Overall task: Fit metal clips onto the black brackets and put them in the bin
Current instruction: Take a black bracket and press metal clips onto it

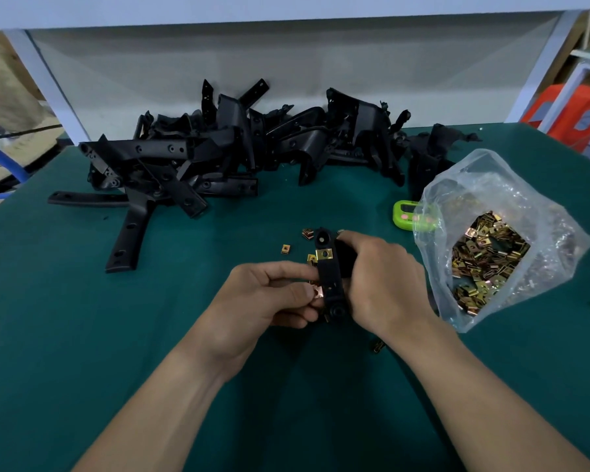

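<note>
While the pile (218, 155) of unfitted brackets lies at the back left of the table (82, 318), the left hand (263, 294) pinches a clip (317, 292) between thumb and fingertips, touching the lower left edge of the bracket (331, 281), which the right hand (385, 277) grips lengthwise over the table's middle. A fitted clip (324, 254) already sits near the bracket's far end. To seat the new one well, I judge its open mouth should be squared to the edge and pushed straight on until the holes line up, the right hand bracing against that push. Further right, the bag (491, 247) of spare clips stands open. The right hand's fingers are hidden behind the bracket, the clip's mouth is too small to read, and no bin is in view.
</note>
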A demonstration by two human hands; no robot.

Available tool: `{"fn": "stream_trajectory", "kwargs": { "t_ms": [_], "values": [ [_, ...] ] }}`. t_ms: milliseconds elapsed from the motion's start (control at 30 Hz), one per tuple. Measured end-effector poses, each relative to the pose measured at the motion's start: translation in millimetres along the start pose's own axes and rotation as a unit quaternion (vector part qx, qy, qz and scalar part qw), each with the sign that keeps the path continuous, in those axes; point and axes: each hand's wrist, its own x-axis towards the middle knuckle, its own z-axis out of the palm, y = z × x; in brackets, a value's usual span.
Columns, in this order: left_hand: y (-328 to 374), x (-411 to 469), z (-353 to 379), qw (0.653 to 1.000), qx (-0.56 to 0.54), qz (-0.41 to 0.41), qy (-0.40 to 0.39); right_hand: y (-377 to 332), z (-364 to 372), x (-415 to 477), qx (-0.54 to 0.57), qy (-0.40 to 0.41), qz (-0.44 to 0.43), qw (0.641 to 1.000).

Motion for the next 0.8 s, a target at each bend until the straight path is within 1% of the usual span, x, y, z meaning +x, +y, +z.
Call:
{"fn": "stream_trajectory", "kwargs": {
  "t_ms": [133, 233, 333, 467, 533, 633, 800],
  "values": [
    [0, -1, 2, 0.999, 0.029, 0.029, 0.022, -1, 0, -1, -0.004, -0.019, 0.003, 1.0],
    [-2, -1, 4, 0.997, 0.064, 0.038, 0.021, -2, 0, -1, -0.006, -0.013, -0.003, 1.0],
    [-1, -2, 5, 0.998, 0.055, 0.041, 0.015, -2, 0, -1, -0.018, 0.005, -0.004, 1.0],
    [-2, -2, 5, 0.997, 0.034, 0.052, 0.039, -2, 0, 0, -0.023, 0.014, 0.002, 1.0],
    [-5, -2, 6, 0.997, 0.036, 0.054, 0.05, -4, 0, -1, -0.019, 0.003, 0.005, 1.0],
    [-5, -4, 10, 0.996, 0.046, 0.067, 0.044, -11, 1, -3, -0.005, -0.024, 0.005, 1.0],
    [-5, -3, 15, 0.994, 0.062, 0.084, 0.042, -7, 3, -1, 0.016, -0.028, 0.027, 0.999]
  ]
}}
